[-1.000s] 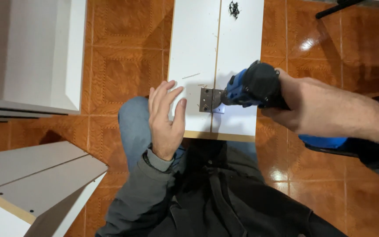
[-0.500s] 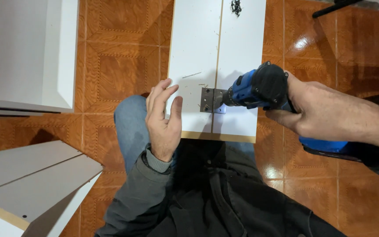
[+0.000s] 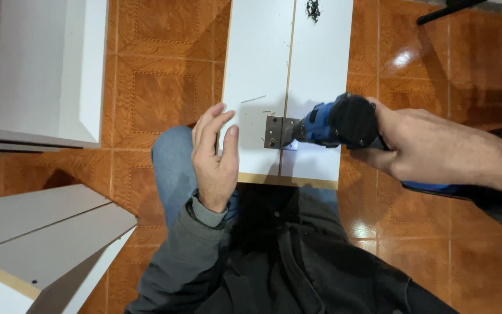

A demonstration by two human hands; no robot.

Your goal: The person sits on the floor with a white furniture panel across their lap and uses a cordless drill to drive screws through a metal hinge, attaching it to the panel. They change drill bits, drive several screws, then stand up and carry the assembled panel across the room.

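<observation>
Kneeling over the work, the person wore a dark jacket (image 3: pixel 274 261) and blue jeans (image 3: pixel 172 168), nearest the camera. At lower left lay stacked white panels (image 3: pixel 42 244) with raw tan edges. The left hand (image 3: pixel 213 157) rested flat on the near corner of the white board (image 3: pixel 257 70), fingers (image 3: pixel 204 125) straight and close together, gripping nothing. The right hand (image 3: pixel 431 151) was wrapped tight around a blue and black drill (image 3: pixel 335 123), whose long axis ran sideways, nose pointing left at a small metal hinge (image 3: pixel 273 132) straddling the seam between the two boards. Farther off, dark screws (image 3: pixel 313 9) lay heaped on the board. Orange floor tiles (image 3: pixel 164 64) surrounded everything; a white cabinet (image 3: pixel 42 70) stood at upper left.
</observation>
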